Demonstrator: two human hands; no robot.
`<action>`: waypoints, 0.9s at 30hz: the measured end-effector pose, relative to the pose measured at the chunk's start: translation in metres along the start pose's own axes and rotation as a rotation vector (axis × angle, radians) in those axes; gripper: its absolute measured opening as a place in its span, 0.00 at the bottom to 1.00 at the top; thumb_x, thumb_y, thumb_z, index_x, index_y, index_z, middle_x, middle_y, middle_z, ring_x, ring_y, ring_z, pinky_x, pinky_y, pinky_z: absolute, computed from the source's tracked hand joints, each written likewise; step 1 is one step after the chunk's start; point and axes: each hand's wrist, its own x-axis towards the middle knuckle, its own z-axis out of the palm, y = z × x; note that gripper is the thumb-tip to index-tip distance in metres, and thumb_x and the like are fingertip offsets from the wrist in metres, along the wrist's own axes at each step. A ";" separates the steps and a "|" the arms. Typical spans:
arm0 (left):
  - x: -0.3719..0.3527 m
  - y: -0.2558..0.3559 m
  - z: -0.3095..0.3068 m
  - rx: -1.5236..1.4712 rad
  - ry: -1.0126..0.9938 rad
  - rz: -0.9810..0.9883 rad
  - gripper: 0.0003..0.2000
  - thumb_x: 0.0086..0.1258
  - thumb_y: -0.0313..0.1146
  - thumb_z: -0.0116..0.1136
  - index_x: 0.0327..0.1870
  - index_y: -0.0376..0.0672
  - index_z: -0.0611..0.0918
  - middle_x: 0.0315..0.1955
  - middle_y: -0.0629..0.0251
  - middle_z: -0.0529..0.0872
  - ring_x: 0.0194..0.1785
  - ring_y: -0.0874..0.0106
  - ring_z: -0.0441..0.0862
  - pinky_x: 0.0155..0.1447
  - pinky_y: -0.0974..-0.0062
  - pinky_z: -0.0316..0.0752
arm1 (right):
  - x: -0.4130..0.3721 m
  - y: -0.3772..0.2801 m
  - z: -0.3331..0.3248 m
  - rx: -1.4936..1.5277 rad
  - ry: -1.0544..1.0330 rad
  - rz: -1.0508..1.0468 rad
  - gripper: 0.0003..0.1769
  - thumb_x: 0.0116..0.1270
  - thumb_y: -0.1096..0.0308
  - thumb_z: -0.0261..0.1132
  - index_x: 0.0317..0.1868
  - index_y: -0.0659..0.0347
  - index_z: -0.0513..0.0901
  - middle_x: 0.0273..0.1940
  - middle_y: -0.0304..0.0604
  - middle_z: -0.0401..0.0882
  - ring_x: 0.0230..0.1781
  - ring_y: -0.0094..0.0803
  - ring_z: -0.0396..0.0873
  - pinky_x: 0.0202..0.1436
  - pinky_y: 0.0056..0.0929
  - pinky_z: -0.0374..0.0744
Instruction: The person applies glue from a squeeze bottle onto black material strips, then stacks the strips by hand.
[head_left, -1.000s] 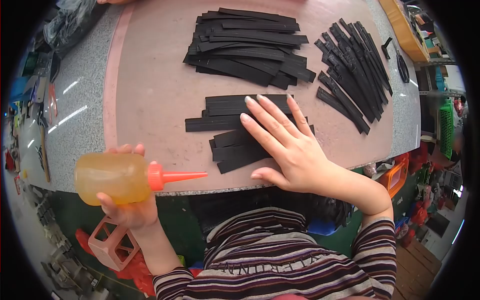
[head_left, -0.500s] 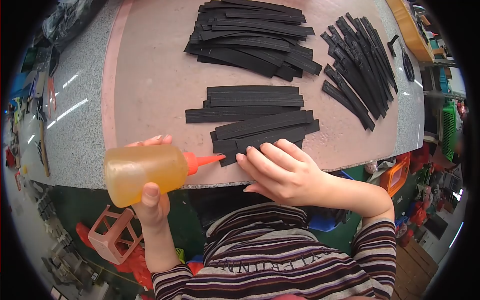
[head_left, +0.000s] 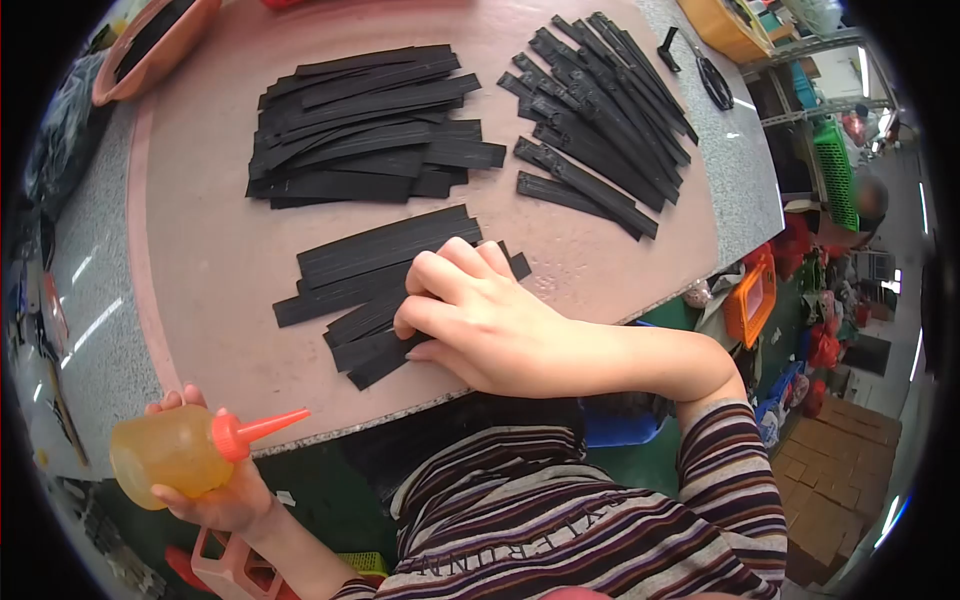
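Note:
My left hand [head_left: 235, 498] is wrapped round a squeeze bottle [head_left: 165, 452] of yellowish liquid. Its red nozzle points right and slightly up, just off the table's front edge and apart from the strips. Curled fingers and thumb of my right hand [head_left: 485, 325] close at the small group of flat black strips [head_left: 380, 248] near that edge; the fingertips are partly hidden among the strips. Behind this group lies a larger pile of black strips [head_left: 360, 125]. Narrower black strips [head_left: 600, 125] with marked ends fan out to the right.
A pinkish mat [head_left: 210, 250] covers the table. An orange bowl [head_left: 160, 50] with something black in it stands at the far left. Toward the back right are a black loop [head_left: 714, 82] and a yellow bin [head_left: 730, 28]. A pink stool [head_left: 235, 565] is below left.
The bottle has moved left and down, its nozzle leaving the strips. My right hand's fingers have curled from lying flat on the strips. The view has shifted to the right.

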 end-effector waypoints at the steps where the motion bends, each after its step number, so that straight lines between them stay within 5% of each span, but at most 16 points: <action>1: 0.001 -0.002 0.001 -0.008 -0.032 -0.011 0.40 0.73 0.57 0.59 0.74 0.35 0.63 0.69 0.51 0.71 0.74 0.53 0.69 0.66 0.57 0.81 | 0.001 0.001 0.000 0.007 -0.003 -0.027 0.12 0.57 0.69 0.73 0.40 0.55 0.81 0.41 0.40 0.70 0.47 0.37 0.68 0.51 0.37 0.64; 7: 0.004 -0.004 -0.003 -0.086 -0.122 -0.056 0.40 0.74 0.56 0.58 0.75 0.34 0.62 0.69 0.50 0.71 0.74 0.54 0.69 0.69 0.58 0.78 | -0.019 0.015 -0.014 0.198 0.087 -0.104 0.08 0.60 0.70 0.73 0.36 0.56 0.81 0.33 0.36 0.77 0.38 0.34 0.75 0.47 0.33 0.69; 10: 0.003 0.008 -0.011 -0.028 -0.033 -0.028 0.40 0.74 0.55 0.58 0.75 0.32 0.61 0.70 0.49 0.69 0.74 0.56 0.69 0.70 0.60 0.78 | -0.049 0.046 -0.070 0.359 0.426 0.528 0.08 0.64 0.72 0.75 0.41 0.62 0.86 0.34 0.34 0.86 0.32 0.17 0.80 0.34 0.22 0.76; 13: 0.010 0.008 -0.012 -0.023 0.027 -0.016 0.40 0.74 0.55 0.58 0.75 0.32 0.62 0.70 0.49 0.68 0.74 0.56 0.69 0.70 0.60 0.77 | -0.073 0.084 -0.092 0.454 0.700 0.679 0.06 0.63 0.71 0.75 0.38 0.61 0.87 0.33 0.33 0.85 0.35 0.18 0.78 0.36 0.21 0.73; 16: 0.015 0.000 -0.004 -0.101 -0.052 -0.050 0.39 0.74 0.55 0.58 0.74 0.32 0.62 0.70 0.49 0.69 0.74 0.54 0.70 0.70 0.58 0.77 | -0.077 0.101 -0.089 -0.219 0.548 0.604 0.09 0.60 0.69 0.77 0.38 0.61 0.88 0.33 0.36 0.82 0.38 0.25 0.77 0.41 0.25 0.73; 18: 0.015 0.000 0.000 -0.121 -0.128 -0.044 0.40 0.74 0.57 0.57 0.75 0.33 0.62 0.70 0.49 0.69 0.73 0.52 0.70 0.70 0.56 0.77 | -0.072 0.099 -0.080 -0.450 0.647 0.477 0.11 0.56 0.69 0.78 0.39 0.60 0.89 0.34 0.39 0.78 0.39 0.32 0.74 0.46 0.30 0.73; 20: 0.013 -0.002 0.008 -0.057 -0.127 -0.023 0.40 0.74 0.58 0.57 0.74 0.34 0.63 0.69 0.48 0.70 0.73 0.51 0.70 0.69 0.53 0.76 | -0.059 0.068 -0.074 -0.380 0.676 0.437 0.12 0.54 0.74 0.77 0.40 0.60 0.89 0.37 0.40 0.80 0.39 0.36 0.76 0.46 0.32 0.74; 24: 0.006 -0.026 0.046 0.224 -0.135 -0.053 0.40 0.71 0.58 0.61 0.72 0.36 0.65 0.67 0.47 0.72 0.71 0.49 0.72 0.69 0.51 0.74 | -0.031 0.008 -0.021 -0.156 0.237 -0.194 0.17 0.51 0.74 0.74 0.44 0.62 0.87 0.41 0.41 0.80 0.44 0.38 0.80 0.46 0.36 0.78; 27: 0.002 -0.042 0.065 0.406 -0.207 -0.081 0.39 0.69 0.56 0.64 0.71 0.37 0.66 0.65 0.46 0.74 0.69 0.48 0.74 0.70 0.50 0.73 | -0.023 0.006 0.010 -0.211 0.129 -0.279 0.21 0.49 0.74 0.74 0.48 0.65 0.87 0.45 0.41 0.79 0.45 0.37 0.80 0.46 0.35 0.79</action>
